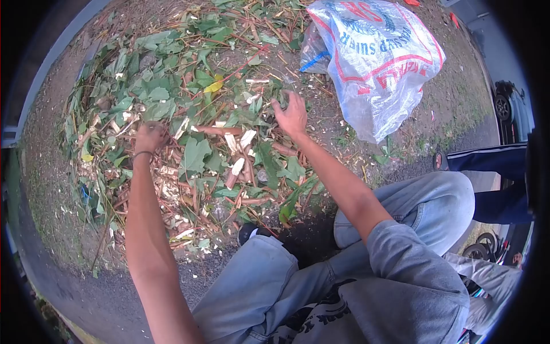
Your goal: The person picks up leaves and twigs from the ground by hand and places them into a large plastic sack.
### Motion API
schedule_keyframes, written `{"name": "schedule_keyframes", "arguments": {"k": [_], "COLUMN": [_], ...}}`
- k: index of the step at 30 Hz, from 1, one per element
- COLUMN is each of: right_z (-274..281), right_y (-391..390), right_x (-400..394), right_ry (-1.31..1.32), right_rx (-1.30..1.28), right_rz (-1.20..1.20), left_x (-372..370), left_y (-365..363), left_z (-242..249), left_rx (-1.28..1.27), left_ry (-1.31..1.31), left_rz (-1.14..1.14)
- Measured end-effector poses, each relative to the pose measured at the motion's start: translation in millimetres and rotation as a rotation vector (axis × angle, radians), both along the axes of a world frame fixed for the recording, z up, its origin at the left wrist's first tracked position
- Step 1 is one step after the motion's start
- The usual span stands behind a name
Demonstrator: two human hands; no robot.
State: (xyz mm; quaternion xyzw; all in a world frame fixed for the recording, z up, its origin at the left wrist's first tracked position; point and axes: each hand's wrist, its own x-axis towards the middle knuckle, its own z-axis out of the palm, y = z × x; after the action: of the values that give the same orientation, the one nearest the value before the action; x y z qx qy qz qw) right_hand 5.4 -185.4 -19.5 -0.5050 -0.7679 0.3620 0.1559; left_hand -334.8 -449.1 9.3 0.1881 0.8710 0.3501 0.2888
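Note:
A wide heap of cut green leaves (196, 153), brown stems and pale split wood pieces (237, 166) lies on the ground before me. My left hand (150, 137), a little blurred, is down at the heap's left-middle part among wood chips, its fingers curled in; what they hold, if anything, is hidden. At the right side of the heap is my right hand (291, 113), thumb and fingers apart, close above leaves and stems. Between the hands lies a brown stick (217, 131).
A translucent white sack (378, 63) with red and blue print lies right of the heap. My bent knees in jeans (424, 200) are close below. Another person's dark trouser leg (487, 163) shows at the right edge, with parked vehicles beyond.

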Motion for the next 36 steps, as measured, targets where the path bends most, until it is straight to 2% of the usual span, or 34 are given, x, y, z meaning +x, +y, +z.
{"name": "schedule_keyframes", "arguments": {"k": [2, 3, 5, 6, 8, 10, 13, 15, 17, 19, 22, 24, 26, 28, 30, 33, 36], "right_z": [-13, -17, -20, -12, -28, -31, -7, 7, 15, 40, 32, 47, 27, 16, -4, -32, -46], "right_y": [15, 18, 24, 14, -6, -23, -44, -57, -79, -88, -90, -61, -34, -7, 8, 1, -26], "right_x": [-11, -13, -20, -23, -30, -31, -31, -33, -35, -39, -35, -22, 3, 28, 55, 84, 86], "right_ry": [-0.090, -0.089, -0.219, -0.338, -0.335, -0.332, -0.185, -0.049, 0.032, -0.035, -0.014, 0.007, 0.157, 0.043, -0.193, -0.306, -0.229], "right_rx": [0.366, 0.371, -0.075, -0.006, 0.043, 0.096, 0.019, -0.166, -0.175, -0.200, -0.096, -0.352, -0.147, 0.230, 0.325, 0.196, 0.226], "right_rz": [0.082, 0.081, 0.406, 0.453, 0.437, 0.418, 0.348, 0.360, 0.429, 0.566, 0.623, 0.564, 0.484, 0.419, 0.386, 0.493, 0.439], "left_x": [13, 19, 23, 20, 14, 21, 8, 6, 4, -3, -16, -20, -20, -16, -15, -7, -6], "left_y": [-1, -1, -3, -7, -15, -13, -15, -12, -8, -6, 0, 3, 8, 9, 2, -8, -16], "left_z": [6, 9, 8, -2, -15, -1, -11, -15, -16, -21, -23, -16, 2, 9, 14, 20, 16], "left_rx": [0.028, 0.060, 0.054, 0.078, 0.084, 0.062, 0.052, 0.020, 0.018, -0.033, 0.004, -0.009, -0.050, -0.067, -0.130, -0.141, -0.178], "left_ry": [-0.029, -0.056, -0.042, -0.018, 0.042, 0.032, 0.009, 0.011, -0.022, 0.084, 0.052, 0.070, 0.089, 0.097, 0.408, 0.540, 0.538], "left_rz": [0.043, 0.081, 0.078, 0.084, 0.060, 0.063, 0.061, 0.066, 0.088, 0.001, -0.020, -0.053, -0.061, -0.045, -0.149, -0.134, -0.126]}}
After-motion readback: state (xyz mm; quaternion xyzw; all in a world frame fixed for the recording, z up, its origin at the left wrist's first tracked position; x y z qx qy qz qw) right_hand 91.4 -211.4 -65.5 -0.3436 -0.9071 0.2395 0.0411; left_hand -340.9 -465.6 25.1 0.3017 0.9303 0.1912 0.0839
